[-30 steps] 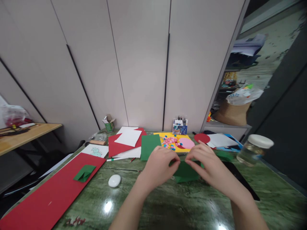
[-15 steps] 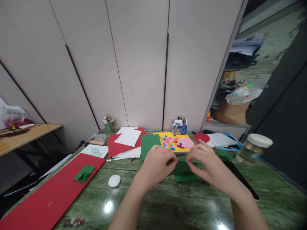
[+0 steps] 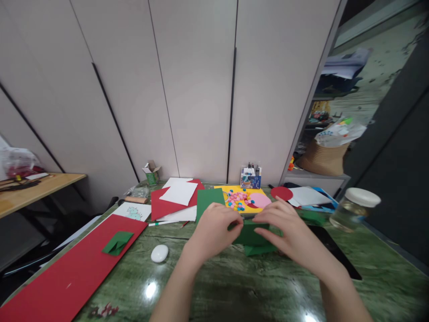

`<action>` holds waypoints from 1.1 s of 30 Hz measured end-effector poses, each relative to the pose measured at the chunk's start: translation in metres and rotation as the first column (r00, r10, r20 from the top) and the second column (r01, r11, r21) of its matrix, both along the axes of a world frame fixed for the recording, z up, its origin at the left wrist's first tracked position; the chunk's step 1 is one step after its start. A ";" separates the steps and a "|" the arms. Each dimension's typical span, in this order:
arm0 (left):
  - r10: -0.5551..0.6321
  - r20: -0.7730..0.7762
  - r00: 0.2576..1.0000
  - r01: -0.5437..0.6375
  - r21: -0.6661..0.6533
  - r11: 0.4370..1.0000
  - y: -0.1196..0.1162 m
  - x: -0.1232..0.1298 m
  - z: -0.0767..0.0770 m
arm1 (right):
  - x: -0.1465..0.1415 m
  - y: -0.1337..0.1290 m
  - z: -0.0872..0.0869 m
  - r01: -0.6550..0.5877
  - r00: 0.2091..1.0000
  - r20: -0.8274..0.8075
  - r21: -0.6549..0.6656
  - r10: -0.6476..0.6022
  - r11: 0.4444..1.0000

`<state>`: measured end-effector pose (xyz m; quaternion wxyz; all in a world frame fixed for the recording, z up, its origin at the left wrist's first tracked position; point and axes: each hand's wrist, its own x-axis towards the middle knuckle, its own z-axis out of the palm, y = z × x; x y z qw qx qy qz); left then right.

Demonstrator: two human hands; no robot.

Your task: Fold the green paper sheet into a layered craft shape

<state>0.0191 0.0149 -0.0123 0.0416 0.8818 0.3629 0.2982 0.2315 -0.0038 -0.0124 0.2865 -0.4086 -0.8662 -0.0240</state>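
Left grip [image 3: 215, 229] pinches folded green paper [image 3: 250, 233]; right grip [image 3: 288, 227] parted at it, contact unclear. Flat green sheet [image 3: 209, 200] beyond left grip.

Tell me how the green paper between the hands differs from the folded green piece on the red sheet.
Support: the green paper is pinched near its top by the left hand, while the folded green piece lies untouched on the red sheet.
Visibility: the right hand partly covers the green paper; nothing covers the folded green piece.
Both are green.
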 end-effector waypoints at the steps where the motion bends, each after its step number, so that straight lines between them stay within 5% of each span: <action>1: -0.009 0.001 1.000 0.009 -0.003 1.000 -0.001 0.003 0.000 | -0.003 0.000 0.000 -0.019 1.000 0.012 -0.009 0.019 1.000; 13: 0.012 0.027 1.000 -0.011 -0.028 1.000 0.001 -0.023 0.007 | 0.021 0.001 0.004 0.030 0.999 -0.034 0.004 -0.030 1.000; 21: 0.204 0.163 0.965 -0.182 -0.141 0.973 0.001 -0.041 0.012 | 0.027 0.002 0.000 0.090 0.992 -0.096 0.017 -0.088 0.996; 28: 0.099 0.269 0.958 0.000 -0.346 0.938 0.000 -0.036 0.010 | 0.023 0.002 0.001 0.121 0.983 -0.148 0.049 -0.113 0.991; 33: 0.123 0.289 0.949 -0.021 -0.332 0.943 0.003 -0.032 0.005 | 0.022 0.001 0.002 0.130 0.981 -0.152 0.062 -0.119 0.990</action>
